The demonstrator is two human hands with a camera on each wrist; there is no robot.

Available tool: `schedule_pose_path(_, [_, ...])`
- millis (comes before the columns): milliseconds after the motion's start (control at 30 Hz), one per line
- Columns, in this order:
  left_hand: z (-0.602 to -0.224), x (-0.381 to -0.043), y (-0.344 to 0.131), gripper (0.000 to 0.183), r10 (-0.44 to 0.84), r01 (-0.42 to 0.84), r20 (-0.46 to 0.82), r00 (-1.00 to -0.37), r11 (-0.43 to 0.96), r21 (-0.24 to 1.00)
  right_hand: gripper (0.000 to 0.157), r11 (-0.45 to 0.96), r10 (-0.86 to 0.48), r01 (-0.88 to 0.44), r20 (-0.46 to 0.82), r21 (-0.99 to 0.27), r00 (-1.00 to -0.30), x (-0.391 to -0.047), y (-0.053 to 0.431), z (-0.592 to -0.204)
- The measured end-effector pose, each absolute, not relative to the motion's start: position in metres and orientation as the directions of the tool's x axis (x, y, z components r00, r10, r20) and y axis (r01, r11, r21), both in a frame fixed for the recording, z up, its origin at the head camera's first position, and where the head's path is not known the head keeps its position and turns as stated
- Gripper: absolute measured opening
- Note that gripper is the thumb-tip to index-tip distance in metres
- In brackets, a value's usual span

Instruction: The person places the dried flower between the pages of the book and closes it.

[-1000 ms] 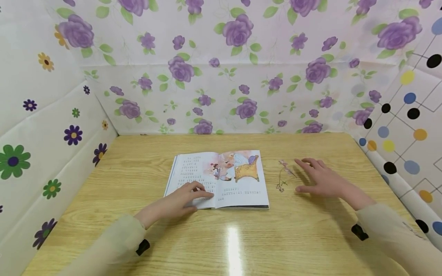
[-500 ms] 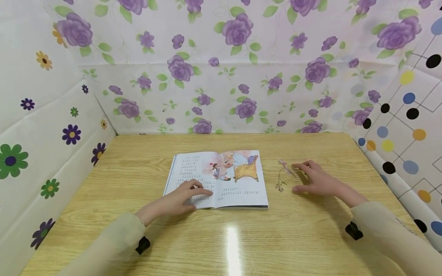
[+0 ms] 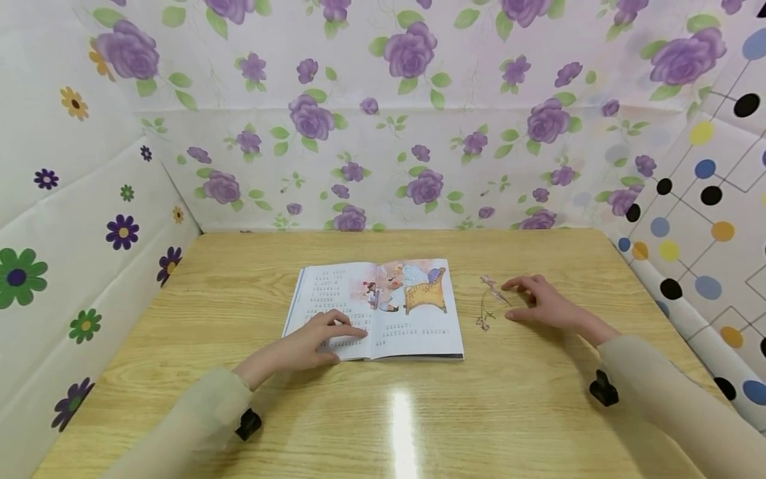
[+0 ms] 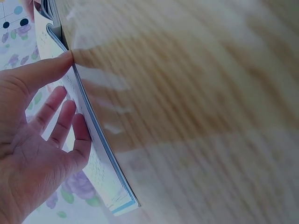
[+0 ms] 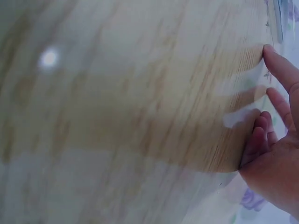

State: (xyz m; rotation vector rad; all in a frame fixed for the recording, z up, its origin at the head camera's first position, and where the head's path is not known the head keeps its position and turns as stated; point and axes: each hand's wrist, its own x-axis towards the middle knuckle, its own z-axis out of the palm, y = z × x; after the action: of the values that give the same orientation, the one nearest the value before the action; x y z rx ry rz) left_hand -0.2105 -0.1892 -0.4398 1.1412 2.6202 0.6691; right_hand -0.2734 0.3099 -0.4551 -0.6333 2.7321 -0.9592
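Observation:
An open picture book lies on the wooden table, its right page bearing a coloured illustration. My left hand rests on the lower part of the left page, fingers loosely bent. In the left wrist view, the thumb of that hand touches the book's near edge. Right of the book lies a thin sprig of small pinkish flowers. Beside the sprig is my right hand, its thumb and fingers apart with nothing held. The right wrist view shows that hand's fingers low at the tabletop.
Wooden tabletop surrounds the book, with a bright light reflection near the front. A purple-flowered sheet hangs behind. Patterned sheets stand at the left and right. A black device sits under the right wrist, another under the left.
My right hand has shifted slightly left, closer to the flower sprig, and its thumb and index finger have come nearer together. The left hand stays on the book.

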Motion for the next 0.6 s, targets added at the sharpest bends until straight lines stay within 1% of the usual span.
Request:
schedule_pose_path(200, [-0.442,-0.211,-0.188,0.059,0.726,0.632,-0.010,-0.688,0.604,0.485,0.047,0.656,-0.454,-0.311,-0.031,-0.688,-0.891,-0.280,0.313,-0.459])
schedule_pose_path(467, [-0.442,-0.212,-0.188,0.058,0.725,0.628,-0.014,-0.688,0.605,0.489,0.035,0.660,-0.433,-0.278,-0.050,-0.698,-0.900,-0.287,0.318,-0.461])
schedule_pose_path(600, [-0.440,-0.212,-0.188,0.057,0.726,0.626,-0.013,-0.688,0.602,0.495,0.031,0.662,-0.428,-0.274,-0.052,-0.697,-0.902,-0.291,0.321,-0.459])
